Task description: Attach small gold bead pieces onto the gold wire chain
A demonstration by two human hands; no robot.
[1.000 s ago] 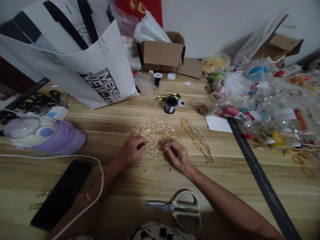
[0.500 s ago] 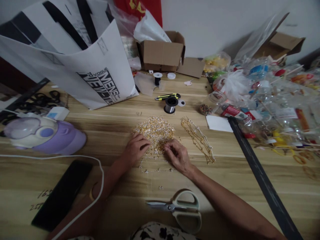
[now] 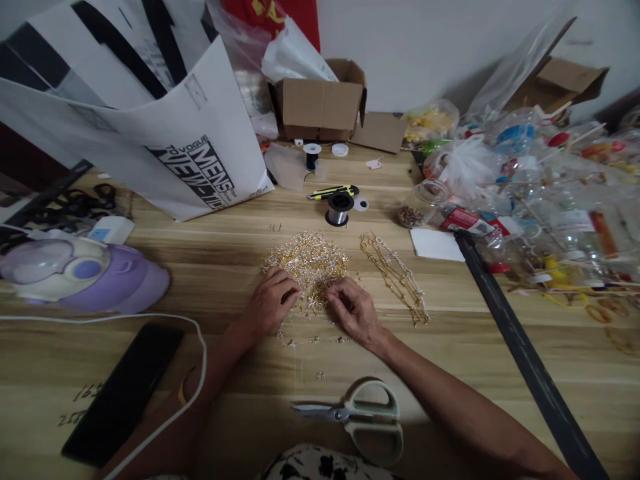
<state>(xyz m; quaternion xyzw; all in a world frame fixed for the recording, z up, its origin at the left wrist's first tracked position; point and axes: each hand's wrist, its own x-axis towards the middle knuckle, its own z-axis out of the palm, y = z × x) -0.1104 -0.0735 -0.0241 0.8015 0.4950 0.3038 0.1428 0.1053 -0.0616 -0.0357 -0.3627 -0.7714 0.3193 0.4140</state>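
A tangled heap of gold and silver beaded chain lies in the middle of the wooden table. My left hand rests at the heap's lower left edge, thumb and fingers curled into a pinch. At its lower right edge my right hand pinches with thumb and forefinger. What either pinch holds is too small to make out. Below the hands, a thin silver chain with small charms stretches across the wood. Several gold and silver chains lie in strands to the right. White-handled scissors lie nearest me, blades pointing left.
Behind the heap are a wire spool and a yellow-black cutter knife. A large white bag, purple device and black phone stand or lie left. Plastic bottles and bags crowd the right, beside a jar of beads.
The view has shifted very slightly, so the background sits a little further left. Both hands keep nearly the same pose at the heap's lower edge.
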